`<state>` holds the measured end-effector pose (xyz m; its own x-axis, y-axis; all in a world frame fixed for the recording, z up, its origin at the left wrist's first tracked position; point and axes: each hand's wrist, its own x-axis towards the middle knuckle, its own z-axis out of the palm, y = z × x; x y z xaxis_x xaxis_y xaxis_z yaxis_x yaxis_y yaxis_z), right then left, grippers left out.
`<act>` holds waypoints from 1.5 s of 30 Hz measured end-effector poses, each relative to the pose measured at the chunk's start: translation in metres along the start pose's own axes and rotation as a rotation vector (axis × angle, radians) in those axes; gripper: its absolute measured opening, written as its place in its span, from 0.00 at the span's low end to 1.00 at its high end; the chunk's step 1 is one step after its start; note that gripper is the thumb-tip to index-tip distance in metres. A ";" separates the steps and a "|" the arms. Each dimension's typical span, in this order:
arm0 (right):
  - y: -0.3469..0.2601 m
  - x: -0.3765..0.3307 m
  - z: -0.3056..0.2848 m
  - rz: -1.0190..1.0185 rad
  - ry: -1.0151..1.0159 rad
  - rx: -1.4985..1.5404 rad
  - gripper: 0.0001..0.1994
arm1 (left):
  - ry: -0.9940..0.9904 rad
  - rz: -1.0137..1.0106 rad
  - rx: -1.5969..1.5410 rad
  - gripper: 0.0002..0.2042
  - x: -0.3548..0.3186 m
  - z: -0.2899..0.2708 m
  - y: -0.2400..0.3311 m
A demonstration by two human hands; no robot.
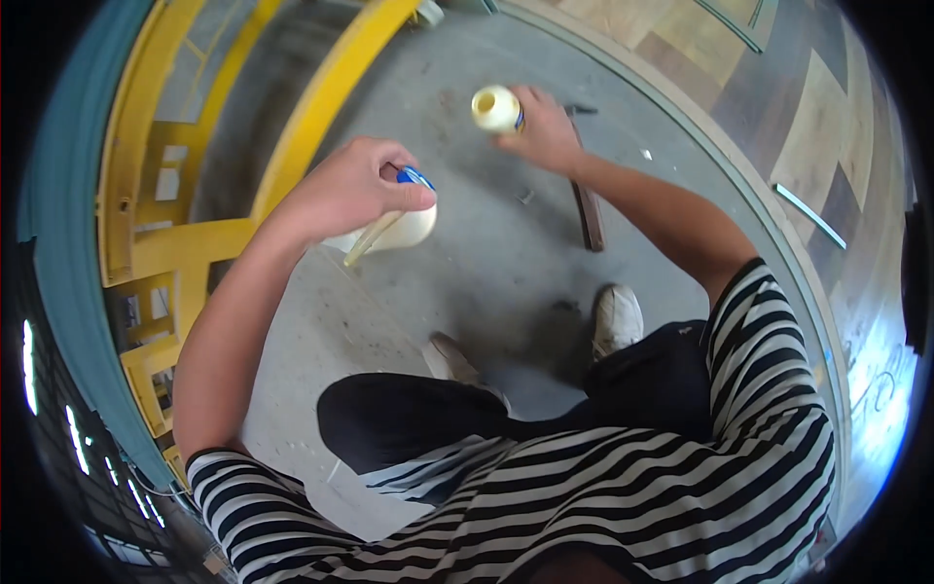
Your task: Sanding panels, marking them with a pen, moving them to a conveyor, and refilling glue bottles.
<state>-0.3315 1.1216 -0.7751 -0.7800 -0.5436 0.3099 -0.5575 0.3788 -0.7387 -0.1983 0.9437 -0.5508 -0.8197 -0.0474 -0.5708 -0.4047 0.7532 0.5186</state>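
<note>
My right hand [543, 128] is wrapped round a small cream-white bottle [499, 110] with a blue mark on its side. The bottle is tilted, its uncapped round mouth showing. To the left, the thumb and fingers of my left hand [362, 190] are closed on a blue cap [416, 179]. A pale yellowish stick or tube [368, 239] slants down below that hand. Behind it is a white rounded container [418, 228], partly hidden by my hand. Whether the cap is joined to the stick or to the container, I cannot tell.
A hammer [589, 219] with a brown handle lies on the grey concrete floor [506, 253], partly under my right forearm. Yellow metal framework [316, 107] stands at left. A raised wood-patterned surface [720, 107] borders the right side. My shoes [618, 319] are below.
</note>
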 end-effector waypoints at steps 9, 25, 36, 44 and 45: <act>0.048 -0.027 0.029 0.242 -0.092 0.141 0.32 | 0.249 0.407 0.321 0.18 0.055 0.246 -0.138; 0.044 -0.061 0.016 -0.040 -0.182 0.075 0.30 | 0.237 0.219 0.161 0.25 0.001 0.245 -0.253; 0.023 -0.043 0.028 0.149 -0.198 0.101 0.33 | 0.688 -0.058 -0.277 0.15 -0.018 0.209 -0.294; 0.038 -0.030 0.047 0.220 -0.184 0.116 0.36 | 1.208 -0.044 -0.092 0.08 -0.041 0.169 -0.278; 0.050 -0.036 0.043 0.173 -0.164 0.090 0.35 | 1.199 -0.032 -0.107 0.09 -0.041 0.160 -0.268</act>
<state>-0.3186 1.1277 -0.8489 -0.8007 -0.5939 0.0785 -0.3865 0.4120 -0.8251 0.0089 0.8487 -0.7681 -0.6416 -0.6872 0.3408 -0.4167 0.6853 0.5973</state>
